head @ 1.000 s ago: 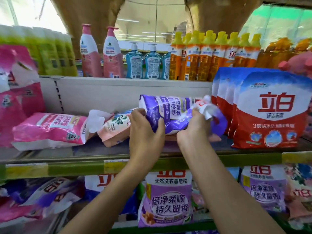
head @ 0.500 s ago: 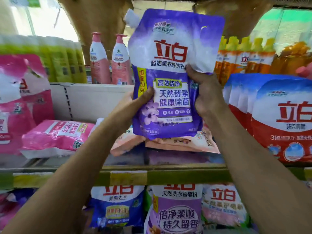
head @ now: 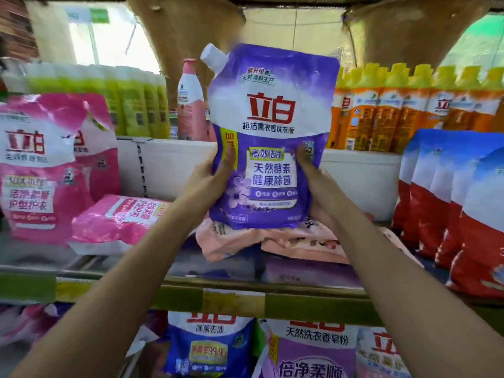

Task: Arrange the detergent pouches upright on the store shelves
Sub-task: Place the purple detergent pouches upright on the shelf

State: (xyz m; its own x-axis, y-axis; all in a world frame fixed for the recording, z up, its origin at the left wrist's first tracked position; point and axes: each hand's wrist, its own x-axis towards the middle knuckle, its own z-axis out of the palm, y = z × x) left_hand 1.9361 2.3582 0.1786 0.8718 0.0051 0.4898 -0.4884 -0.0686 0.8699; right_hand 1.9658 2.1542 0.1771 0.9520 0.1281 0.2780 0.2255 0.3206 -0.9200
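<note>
A purple detergent pouch with a white spout at its top left is held upright above the middle shelf, facing me. My left hand grips its lower left edge and my right hand its lower right edge. Under it lie peach-coloured pouches flat on the shelf. A pink pouch lies flat to the left, next to upright pink pouches. Red, white and blue pouches stand upright at the right.
Bottles fill the upper shelf: green ones at the left, a pink pump bottle behind the pouch, orange ones at the right. The lower shelf holds blue and purple bags.
The purple pouch went from lying crumpled sideways on the shelf to being lifted and turned upright. Since half a second ago it has come slightly lower and both hands grip nearer its bottom.
</note>
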